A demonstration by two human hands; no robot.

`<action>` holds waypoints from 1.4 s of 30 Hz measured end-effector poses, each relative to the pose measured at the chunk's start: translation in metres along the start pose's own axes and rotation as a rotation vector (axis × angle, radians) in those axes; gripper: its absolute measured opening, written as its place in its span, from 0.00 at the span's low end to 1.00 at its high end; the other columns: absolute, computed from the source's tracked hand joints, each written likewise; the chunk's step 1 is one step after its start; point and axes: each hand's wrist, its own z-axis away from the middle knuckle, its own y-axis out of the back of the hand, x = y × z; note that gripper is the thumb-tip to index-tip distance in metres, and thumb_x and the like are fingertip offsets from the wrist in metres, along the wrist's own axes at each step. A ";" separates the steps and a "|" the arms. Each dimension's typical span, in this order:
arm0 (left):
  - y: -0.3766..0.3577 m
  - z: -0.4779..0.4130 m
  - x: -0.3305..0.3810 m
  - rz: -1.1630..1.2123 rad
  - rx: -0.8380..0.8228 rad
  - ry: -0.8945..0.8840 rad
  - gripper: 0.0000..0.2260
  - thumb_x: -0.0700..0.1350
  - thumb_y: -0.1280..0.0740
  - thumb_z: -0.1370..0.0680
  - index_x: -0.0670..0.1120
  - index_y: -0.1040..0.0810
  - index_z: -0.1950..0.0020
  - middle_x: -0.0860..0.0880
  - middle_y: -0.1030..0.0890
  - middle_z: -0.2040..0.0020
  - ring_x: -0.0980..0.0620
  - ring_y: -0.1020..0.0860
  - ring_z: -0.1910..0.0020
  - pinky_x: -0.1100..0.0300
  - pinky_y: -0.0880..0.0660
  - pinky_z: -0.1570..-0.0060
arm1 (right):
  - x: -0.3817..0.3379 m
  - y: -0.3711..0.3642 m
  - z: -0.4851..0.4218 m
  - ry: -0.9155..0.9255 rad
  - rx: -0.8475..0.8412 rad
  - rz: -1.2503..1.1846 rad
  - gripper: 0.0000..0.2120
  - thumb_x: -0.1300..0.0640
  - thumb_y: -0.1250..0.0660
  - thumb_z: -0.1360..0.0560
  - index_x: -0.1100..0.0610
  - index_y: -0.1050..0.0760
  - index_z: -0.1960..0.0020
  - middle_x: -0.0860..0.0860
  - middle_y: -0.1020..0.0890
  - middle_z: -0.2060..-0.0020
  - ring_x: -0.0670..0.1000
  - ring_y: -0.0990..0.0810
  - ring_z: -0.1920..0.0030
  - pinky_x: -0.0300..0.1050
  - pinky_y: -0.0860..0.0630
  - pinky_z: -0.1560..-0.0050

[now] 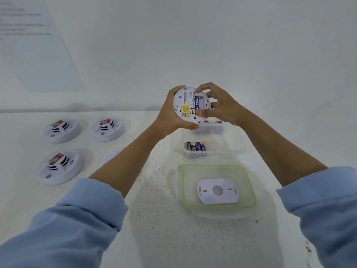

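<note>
Fingers [201,88] of the right hand [218,105] pinch a blue battery [196,104] into the upturned smoke detector [185,105], gripped by the left hand [170,115] above the battery tub [231,147]. The cell looks nearly seated. Nearer than the tub, a mounting plate [218,198] lies on a lid [183,182], probably still to refit. Left of the tub, three other detectors [59,168] sit on the worktop [154,219].

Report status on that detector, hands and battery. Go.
Left hand grips smoke detector, back facing camera. Right hand pinches blue battery at its compartment. Nothing blocking; battery tub on table below.
</note>
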 end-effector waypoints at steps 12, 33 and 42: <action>0.016 -0.018 -0.024 -0.024 0.038 0.062 0.45 0.26 0.24 0.41 0.40 0.44 0.30 0.54 0.32 0.40 0.69 0.27 0.45 0.68 0.24 0.52 | 0.047 0.019 -0.041 -0.383 0.172 0.026 0.13 0.65 0.38 0.24 0.65 0.26 0.40 0.52 0.21 0.61 0.49 0.25 0.68 0.37 0.25 0.65; 0.021 -0.021 -0.036 -0.064 0.086 0.076 0.46 0.28 0.23 0.42 0.40 0.43 0.30 0.55 0.32 0.41 0.70 0.28 0.46 0.70 0.25 0.52 | 0.064 0.018 -0.053 -0.456 0.071 -0.049 0.12 0.73 0.29 0.35 0.60 0.28 0.63 0.58 0.21 0.67 0.50 0.21 0.71 0.38 0.21 0.67; 0.012 -0.019 -0.027 -0.037 0.072 0.039 0.46 0.32 0.23 0.44 0.40 0.43 0.31 0.55 0.32 0.41 0.70 0.27 0.46 0.69 0.25 0.52 | 0.011 0.032 -0.029 0.010 0.272 -0.180 0.11 0.71 0.27 0.35 0.61 0.22 0.57 0.46 0.16 0.68 0.44 0.17 0.64 0.37 0.21 0.57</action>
